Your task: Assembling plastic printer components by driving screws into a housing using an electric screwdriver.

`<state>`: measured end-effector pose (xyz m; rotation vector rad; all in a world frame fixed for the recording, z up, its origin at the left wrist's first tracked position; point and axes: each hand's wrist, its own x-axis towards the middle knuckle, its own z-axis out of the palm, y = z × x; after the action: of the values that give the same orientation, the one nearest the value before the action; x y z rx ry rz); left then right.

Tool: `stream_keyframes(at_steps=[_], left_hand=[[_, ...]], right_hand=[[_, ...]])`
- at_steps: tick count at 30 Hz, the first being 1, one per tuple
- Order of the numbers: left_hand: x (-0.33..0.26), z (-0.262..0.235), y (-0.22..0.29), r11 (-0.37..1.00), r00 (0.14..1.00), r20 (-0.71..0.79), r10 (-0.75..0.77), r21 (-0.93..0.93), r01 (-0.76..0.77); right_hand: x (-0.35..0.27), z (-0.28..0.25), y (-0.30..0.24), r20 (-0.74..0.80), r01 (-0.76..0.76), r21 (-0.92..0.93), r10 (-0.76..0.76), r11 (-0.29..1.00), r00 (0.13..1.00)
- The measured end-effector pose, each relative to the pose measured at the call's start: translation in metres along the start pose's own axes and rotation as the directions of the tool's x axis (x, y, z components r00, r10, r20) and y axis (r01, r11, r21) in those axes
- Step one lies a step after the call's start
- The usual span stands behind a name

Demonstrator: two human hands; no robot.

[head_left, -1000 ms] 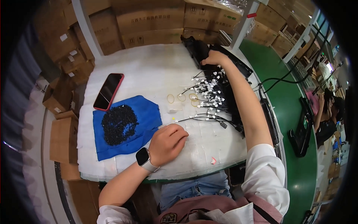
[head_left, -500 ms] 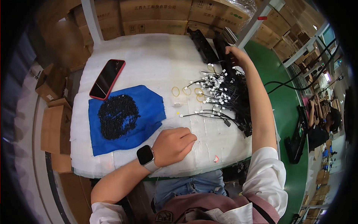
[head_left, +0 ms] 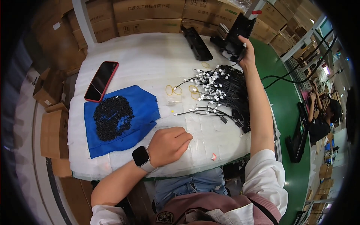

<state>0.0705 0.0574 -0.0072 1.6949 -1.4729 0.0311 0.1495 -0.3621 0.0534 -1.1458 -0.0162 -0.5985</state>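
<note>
At the far right of the white padded table, my right hand [head_left: 247, 52] grips a long black plastic housing [head_left: 240, 32], tilted up off the surface. My left hand [head_left: 168, 145] rests near the table's front edge with its fingers curled closed; whatever may be inside them is hidden. Below the raised housing lies a bundle of black cables [head_left: 234, 92] with small white connectors [head_left: 213, 78]. A second black plastic housing [head_left: 197, 43] lies at the back, left of the held one. To the left, small black parts [head_left: 112, 118] are heaped on a blue cloth [head_left: 144, 103].
A phone in a red case [head_left: 102, 80] lies behind the cloth. Several yellow rubber bands [head_left: 169, 90] sit left of the cables. Cardboard boxes [head_left: 148, 26] stand behind the table. At right, a green bench [head_left: 279, 99] holds another black part [head_left: 298, 138]; a person works beyond.
My right hand has lifted the black housing up and back, away from the cables, which now show more fully. The left hand stays closed in the same place.
</note>
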Motion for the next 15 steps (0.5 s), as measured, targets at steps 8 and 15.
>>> stream_keyframes(at_steps=[8,15], left_hand=[[-0.001,0.0,0.0,1.0,1.0,0.021,-0.02,0.0,0.02],[-0.006,-0.002,-0.005,0.996,0.998,0.02,-0.065,-0.063,0.067]], right_hand=[[0.039,0.044,0.006,-0.213,-0.151,-0.271,0.093,0.951,0.973],[0.074,0.073,0.091,-0.307,-0.357,-0.846,0.187,0.395,0.933]])
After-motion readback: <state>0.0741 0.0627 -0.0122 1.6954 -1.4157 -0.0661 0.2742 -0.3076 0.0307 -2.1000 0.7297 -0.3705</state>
